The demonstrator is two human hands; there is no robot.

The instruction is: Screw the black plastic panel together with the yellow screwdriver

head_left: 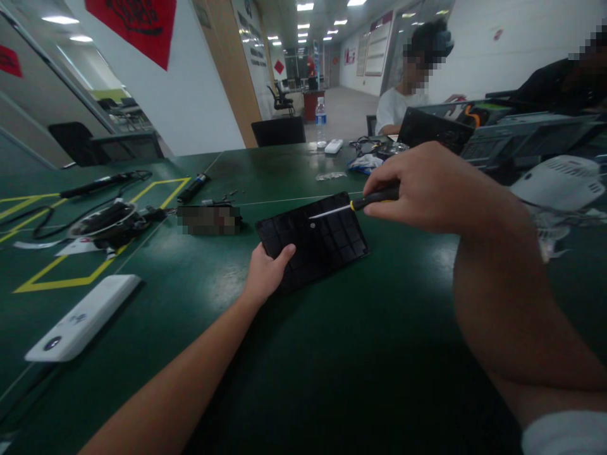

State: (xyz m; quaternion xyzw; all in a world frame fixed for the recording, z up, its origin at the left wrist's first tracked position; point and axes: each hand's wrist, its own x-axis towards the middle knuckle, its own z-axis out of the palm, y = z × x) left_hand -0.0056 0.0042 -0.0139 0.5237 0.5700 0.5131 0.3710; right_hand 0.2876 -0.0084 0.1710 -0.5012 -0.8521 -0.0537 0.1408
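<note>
My left hand (270,270) grips the near left edge of a black rectangular panel (327,243), its thumb lying on top. The panel's face is divided by ribs into squares and is tilted over the green table. In my right hand (417,186) is a screwdriver (377,198) with a black and yellow handle, its fingers closed around the grip. The shaft points left across the panel, its tip close to a small round light spot near the panel's middle. Whether the tip touches the panel I cannot tell.
A white power bank-like device (85,319) lies on the green table (360,373) at left. Behind it are coiled cables (111,218) and yellow tape (57,285). A water bottle (321,123) stands at the far edge. Grey casings (531,142) crowd the right, near a seated person (403,104).
</note>
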